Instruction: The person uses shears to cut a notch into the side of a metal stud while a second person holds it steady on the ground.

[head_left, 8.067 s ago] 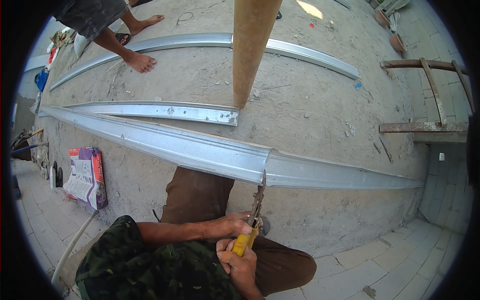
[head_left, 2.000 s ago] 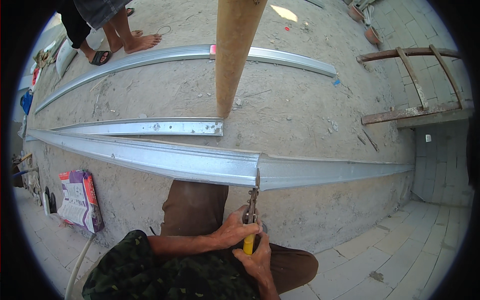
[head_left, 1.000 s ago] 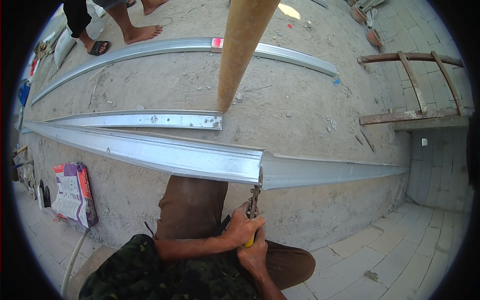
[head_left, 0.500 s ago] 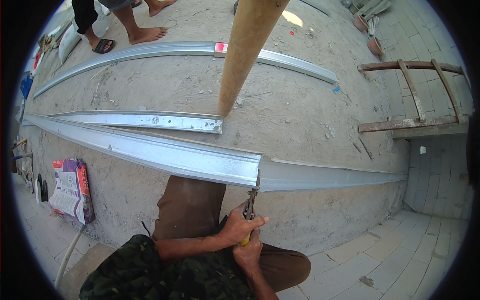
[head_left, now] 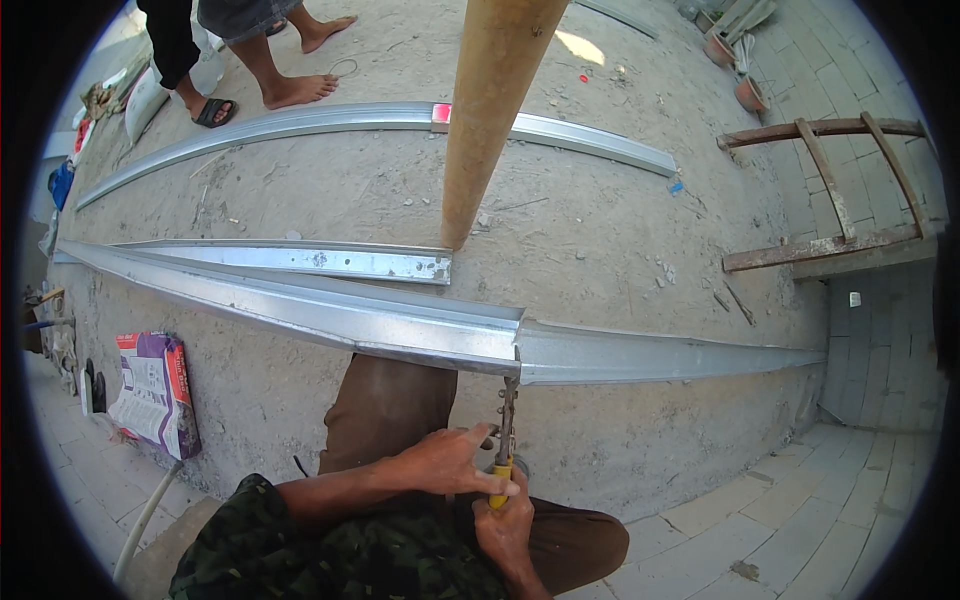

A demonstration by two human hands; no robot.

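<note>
My right hand (head_left: pixel 503 525) is closed around the yellow grip of a pair of metal snips (head_left: pixel 505 440). The jaws of the snips meet the near edge of a long silvery metal channel (head_left: pixel 400 316), at a split across it. From that split, a duller grey stretch of channel (head_left: pixel 640 355) runs off to the right. My left hand (head_left: pixel 445 462) lies just left of the snips with its fingers spread, one of them reaching over the yellow grip. My bent knee (head_left: pixel 390 410) is under the channel's near edge.
A shorter channel (head_left: pixel 385 264) and a long bar (head_left: pixel 270 122) lie beyond. Between them stands a thick pole (head_left: pixel 485 130). A wooden ladder-like frame (head_left: pixel 830 250) is at right, a purple bag (head_left: pixel 160 395) at left. Another person's feet (head_left: pixel 300 90) stand at the far left.
My left hand has loosened from the snips and shifted left, its fingers spreading. My right hand is slightly lower, with more of the yellow grip showing. The whole view has shifted slightly.
</note>
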